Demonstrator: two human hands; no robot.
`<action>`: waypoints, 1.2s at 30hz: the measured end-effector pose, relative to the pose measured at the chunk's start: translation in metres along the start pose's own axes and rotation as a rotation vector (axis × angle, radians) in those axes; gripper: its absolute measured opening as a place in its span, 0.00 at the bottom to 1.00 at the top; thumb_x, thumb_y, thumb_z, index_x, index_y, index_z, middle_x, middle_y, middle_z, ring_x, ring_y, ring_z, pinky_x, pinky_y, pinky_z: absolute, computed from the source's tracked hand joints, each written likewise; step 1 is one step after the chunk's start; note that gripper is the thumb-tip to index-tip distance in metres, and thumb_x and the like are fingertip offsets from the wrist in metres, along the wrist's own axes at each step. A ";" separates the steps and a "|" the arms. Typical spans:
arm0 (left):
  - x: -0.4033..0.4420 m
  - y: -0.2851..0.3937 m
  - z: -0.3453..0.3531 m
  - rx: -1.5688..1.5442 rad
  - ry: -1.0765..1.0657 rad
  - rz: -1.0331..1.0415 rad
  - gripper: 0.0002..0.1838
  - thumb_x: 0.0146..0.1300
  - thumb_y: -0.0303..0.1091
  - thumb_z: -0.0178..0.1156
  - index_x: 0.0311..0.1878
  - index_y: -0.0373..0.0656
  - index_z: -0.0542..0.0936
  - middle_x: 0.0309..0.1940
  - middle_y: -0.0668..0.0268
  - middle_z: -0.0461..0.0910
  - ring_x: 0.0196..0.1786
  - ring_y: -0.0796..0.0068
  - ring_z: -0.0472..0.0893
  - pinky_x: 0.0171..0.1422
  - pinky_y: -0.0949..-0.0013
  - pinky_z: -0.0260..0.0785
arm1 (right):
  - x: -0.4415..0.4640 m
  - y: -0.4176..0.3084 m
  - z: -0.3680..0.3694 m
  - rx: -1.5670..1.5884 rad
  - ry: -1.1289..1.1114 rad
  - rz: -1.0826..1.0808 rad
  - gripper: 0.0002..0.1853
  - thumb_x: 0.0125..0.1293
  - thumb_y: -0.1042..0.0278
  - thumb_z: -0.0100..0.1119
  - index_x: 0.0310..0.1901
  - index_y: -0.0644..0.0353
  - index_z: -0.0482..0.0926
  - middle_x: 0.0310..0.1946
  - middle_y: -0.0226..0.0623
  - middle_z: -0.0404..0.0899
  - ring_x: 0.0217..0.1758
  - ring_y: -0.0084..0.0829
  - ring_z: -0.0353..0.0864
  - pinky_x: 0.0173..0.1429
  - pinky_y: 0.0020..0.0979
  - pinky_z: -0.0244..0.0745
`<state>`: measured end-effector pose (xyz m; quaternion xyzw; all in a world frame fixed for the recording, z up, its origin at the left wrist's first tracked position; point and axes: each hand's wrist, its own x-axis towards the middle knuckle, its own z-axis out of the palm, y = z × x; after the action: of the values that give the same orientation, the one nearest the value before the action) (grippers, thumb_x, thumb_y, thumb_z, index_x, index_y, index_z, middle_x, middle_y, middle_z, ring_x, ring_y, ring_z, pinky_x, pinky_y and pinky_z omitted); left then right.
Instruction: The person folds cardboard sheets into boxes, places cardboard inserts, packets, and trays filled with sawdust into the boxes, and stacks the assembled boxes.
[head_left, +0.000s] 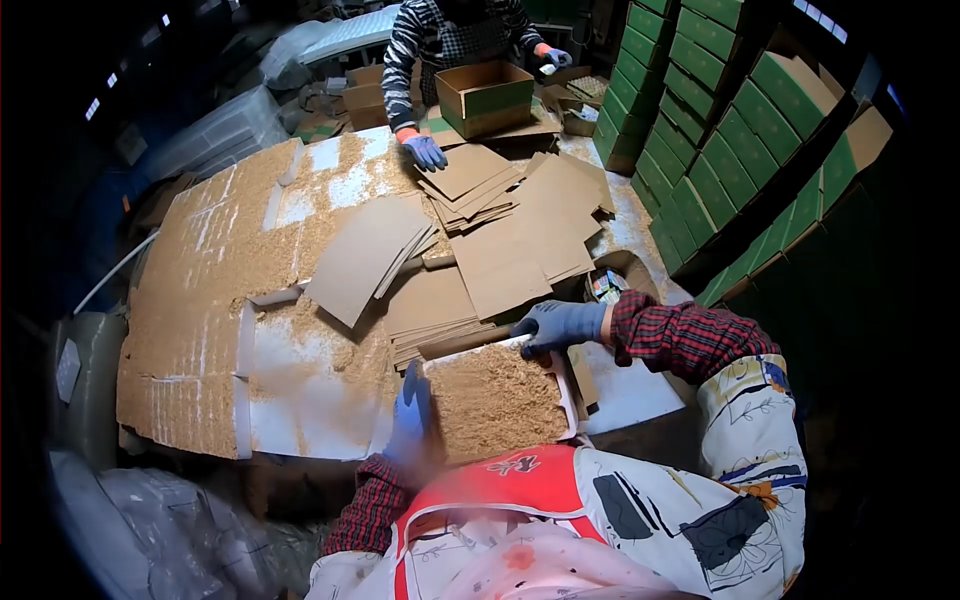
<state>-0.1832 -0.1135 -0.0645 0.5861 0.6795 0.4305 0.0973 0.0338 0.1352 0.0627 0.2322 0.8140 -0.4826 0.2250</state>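
Observation:
In front of me is a shallow open box (492, 405) filled with light brown, crumbly material like sawdust, its white edge showing at the right. My right hand (563, 328), in a blue-grey glove, is at the far right corner; its bent fingers close on the far rim, thumb side over the filling. Along the box's left side lies my left hand (408, 415), gloved in blue, fingers stretched out against it. The near part of that hand is blurred. Just beyond the box are stacked cardboard sheets (430, 305).
Sawdust-like material covers the large work surface (200, 330) on the left. More cardboard sheets (520, 240) lie ahead. Across the table a person's gloved hand (425, 152) touches them, near an open green-sided carton (485, 100). Tall stacks of green boxes (710, 180) stand right.

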 end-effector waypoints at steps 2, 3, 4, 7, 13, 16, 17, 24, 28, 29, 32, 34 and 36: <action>0.014 -0.011 -0.006 -0.391 -0.137 -0.424 0.24 0.70 0.42 0.49 0.62 0.35 0.68 0.52 0.53 0.75 0.55 0.62 0.75 0.58 0.66 0.67 | 0.020 0.025 0.031 -0.674 0.373 -0.139 0.11 0.55 0.63 0.56 0.37 0.58 0.80 0.31 0.40 0.80 0.35 0.39 0.80 0.39 0.36 0.73; 0.030 0.010 -0.021 -0.611 -0.135 -0.788 0.23 0.69 0.43 0.53 0.58 0.34 0.72 0.46 0.58 0.79 0.53 0.68 0.76 0.56 0.69 0.69 | 0.024 0.032 0.048 -0.848 0.495 -0.112 0.11 0.56 0.63 0.54 0.38 0.58 0.79 0.34 0.43 0.79 0.40 0.41 0.79 0.41 0.38 0.72; 0.044 -0.003 -0.021 -0.518 -0.098 -0.666 0.22 0.67 0.42 0.56 0.56 0.33 0.74 0.45 0.61 0.79 0.50 0.71 0.77 0.54 0.70 0.69 | 0.023 0.026 0.058 -1.165 0.448 -0.135 0.14 0.56 0.63 0.54 0.43 0.58 0.78 0.40 0.46 0.76 0.46 0.44 0.76 0.42 0.42 0.69; 0.094 -0.033 -0.015 -0.336 0.017 -0.322 0.21 0.65 0.42 0.59 0.53 0.34 0.77 0.43 0.62 0.80 0.45 0.75 0.77 0.50 0.72 0.70 | 0.044 0.036 0.104 -1.655 0.629 0.102 0.14 0.57 0.65 0.53 0.40 0.61 0.81 0.40 0.48 0.73 0.44 0.48 0.72 0.37 0.48 0.67; 0.232 -0.026 0.038 -0.375 -0.646 -0.669 0.46 0.52 0.58 0.66 0.69 0.46 0.60 0.54 0.64 0.71 0.47 0.70 0.72 0.47 0.67 0.68 | 0.052 0.029 0.101 -0.847 0.513 -0.068 0.12 0.57 0.59 0.55 0.34 0.58 0.81 0.31 0.43 0.78 0.32 0.43 0.78 0.34 0.46 0.72; 0.260 -0.026 0.078 -0.231 -0.742 -0.815 0.42 0.50 0.60 0.66 0.63 0.48 0.65 0.53 0.65 0.69 0.48 0.65 0.72 0.47 0.63 0.69 | 0.003 0.012 0.067 -0.347 1.012 -0.274 0.13 0.60 0.53 0.56 0.37 0.54 0.78 0.31 0.40 0.79 0.32 0.41 0.79 0.39 0.38 0.74; 0.262 -0.027 0.090 -0.222 -0.739 -0.855 0.37 0.49 0.61 0.67 0.57 0.47 0.72 0.46 0.63 0.75 0.42 0.66 0.75 0.45 0.64 0.70 | -0.018 0.021 0.051 -0.257 1.185 -0.276 0.13 0.60 0.54 0.57 0.38 0.54 0.78 0.32 0.39 0.79 0.33 0.41 0.79 0.40 0.39 0.74; 0.251 -0.067 0.126 0.310 -0.705 0.135 0.09 0.61 0.37 0.56 0.30 0.42 0.75 0.23 0.66 0.77 0.28 0.75 0.76 0.30 0.67 0.66 | -0.031 0.221 -0.019 -0.163 1.203 0.586 0.24 0.63 0.51 0.51 0.57 0.57 0.73 0.51 0.47 0.77 0.55 0.46 0.75 0.60 0.45 0.66; 0.249 -0.060 0.097 -0.754 -0.310 -0.563 0.11 0.60 0.32 0.59 0.46 0.41 0.78 0.36 0.66 0.80 0.36 0.76 0.77 0.37 0.70 0.70 | 0.002 0.267 -0.029 -0.291 0.924 0.811 0.19 0.65 0.59 0.45 0.55 0.51 0.75 0.52 0.45 0.78 0.55 0.46 0.76 0.60 0.47 0.65; 0.243 -0.019 0.072 -0.749 -0.157 -0.525 0.15 0.60 0.31 0.60 0.51 0.39 0.78 0.41 0.65 0.81 0.39 0.76 0.78 0.41 0.71 0.72 | 0.007 0.270 -0.022 -0.398 0.964 0.821 0.17 0.65 0.64 0.43 0.52 0.50 0.77 0.47 0.43 0.80 0.52 0.44 0.78 0.57 0.46 0.67; 0.215 0.016 0.016 -0.536 -0.109 -0.271 0.20 0.63 0.30 0.59 0.58 0.35 0.74 0.48 0.63 0.80 0.47 0.75 0.77 0.53 0.71 0.70 | -0.006 0.260 -0.022 -0.271 1.092 0.760 0.12 0.64 0.62 0.47 0.44 0.49 0.79 0.39 0.39 0.82 0.44 0.42 0.81 0.50 0.45 0.70; 0.187 0.038 -0.014 -0.394 -0.050 -0.200 0.18 0.64 0.31 0.58 0.55 0.33 0.74 0.46 0.62 0.79 0.49 0.74 0.77 0.54 0.70 0.69 | -0.017 0.262 -0.010 -0.178 1.287 0.612 0.12 0.62 0.54 0.53 0.42 0.47 0.80 0.36 0.38 0.82 0.39 0.42 0.81 0.46 0.44 0.71; 0.155 0.045 -0.028 -0.399 0.029 -0.198 0.18 0.63 0.32 0.59 0.54 0.33 0.74 0.44 0.61 0.79 0.48 0.72 0.76 0.54 0.70 0.68 | -0.029 0.255 0.001 -0.036 1.359 0.539 0.16 0.60 0.50 0.55 0.41 0.51 0.81 0.36 0.44 0.82 0.39 0.46 0.80 0.44 0.43 0.72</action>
<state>-0.2142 0.0076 0.0418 0.4794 0.6365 0.5532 0.2431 0.2086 0.2378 -0.0943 0.6690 0.6963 -0.1461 -0.2151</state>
